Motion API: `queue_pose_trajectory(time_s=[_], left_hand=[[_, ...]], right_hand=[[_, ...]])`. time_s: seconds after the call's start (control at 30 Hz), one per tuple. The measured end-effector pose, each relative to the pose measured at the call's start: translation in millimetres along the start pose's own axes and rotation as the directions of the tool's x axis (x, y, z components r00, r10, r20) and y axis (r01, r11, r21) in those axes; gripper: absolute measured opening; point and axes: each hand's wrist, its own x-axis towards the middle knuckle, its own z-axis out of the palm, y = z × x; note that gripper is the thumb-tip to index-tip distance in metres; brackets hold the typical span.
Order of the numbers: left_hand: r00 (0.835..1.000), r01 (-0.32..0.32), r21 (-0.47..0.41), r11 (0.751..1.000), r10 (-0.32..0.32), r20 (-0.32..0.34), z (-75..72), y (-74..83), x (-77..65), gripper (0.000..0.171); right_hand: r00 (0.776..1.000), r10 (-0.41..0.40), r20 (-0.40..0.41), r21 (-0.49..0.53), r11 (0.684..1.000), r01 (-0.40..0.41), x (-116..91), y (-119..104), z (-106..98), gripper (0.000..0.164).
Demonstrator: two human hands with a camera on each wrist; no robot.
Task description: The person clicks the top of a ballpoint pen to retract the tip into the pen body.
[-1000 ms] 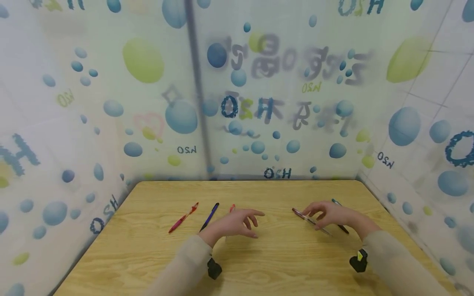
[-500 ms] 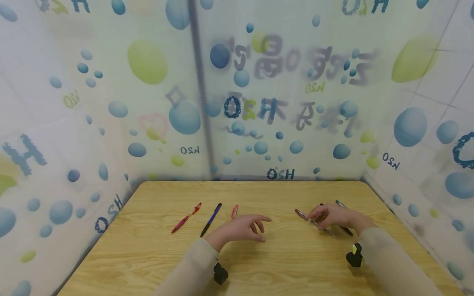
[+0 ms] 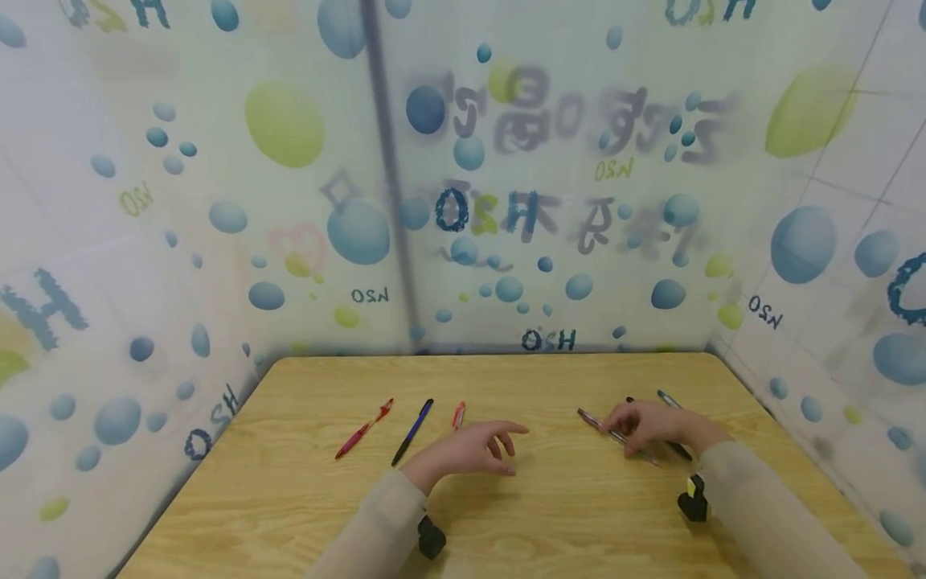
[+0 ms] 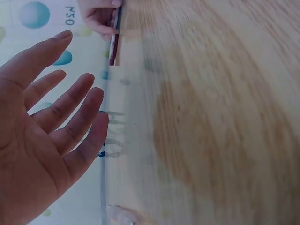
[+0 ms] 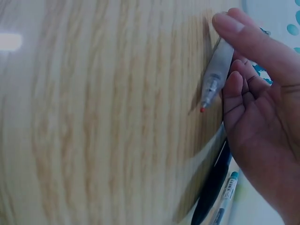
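Observation:
My right hand (image 3: 647,424) pinches a slim pen (image 3: 589,417) between thumb and fingers at the right of the table. In the right wrist view this pen (image 5: 216,70) has a clear grip section and a red writing tip, slanting close over the wood. Its dark red end (image 4: 113,51) shows in the left wrist view. My left hand (image 3: 466,449) hovers with spread, relaxed fingers and holds nothing. Just behind it lies a pinkish-red pen (image 3: 459,415), partly hidden by the hand.
Left of the left hand lie a blue and black pen (image 3: 412,433) and a red pen (image 3: 364,429). Beneath the right hand is a dark pen (image 5: 212,187), beside a teal-ended pen (image 5: 228,192). A printed curtain (image 3: 492,322) stands along the wooden table's (image 3: 506,523) far edge.
My right fingers have closed from a looser grasp to a pinch on the slim pen. My left hand stays nearly in place, and the head view has shifted slightly.

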Motion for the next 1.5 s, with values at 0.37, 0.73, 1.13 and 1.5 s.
queue_pose_trajectory(time_s=[0.37, 0.73, 1.13, 1.5], left_hand=[[1.0, 0.011, 0.004, 1.0, -0.011, 0.007, 2.5, -5.4, 0.4, 0.064], [1.0, 0.017, 0.006, 1.0, -0.017, 0.002, 2.3, -4.9, 1.2, 0.063], [1.0, 0.014, 0.01, 1.0, -0.014, -0.001, 3.1, -5.7, 1.4, 0.062], [1.0, -0.006, 0.013, 1.0, 0.006, 0.001, 12.5, -1.3, 7.6, 0.059]], right_hand=[[1.0, 0.009, -0.017, -0.026, 1.0, -0.01, 2, -3, 3, 0.04], [1.0, -0.003, -0.016, -0.036, 0.999, 0.002, 3, -4, 2, 0.036], [0.999, -0.04, -0.028, -0.08, 0.996, 0.037, 6, -5, 6, 0.035], [0.996, 0.004, -0.084, -0.096, 0.995, -0.012, 3, -7, 8, 0.033]])
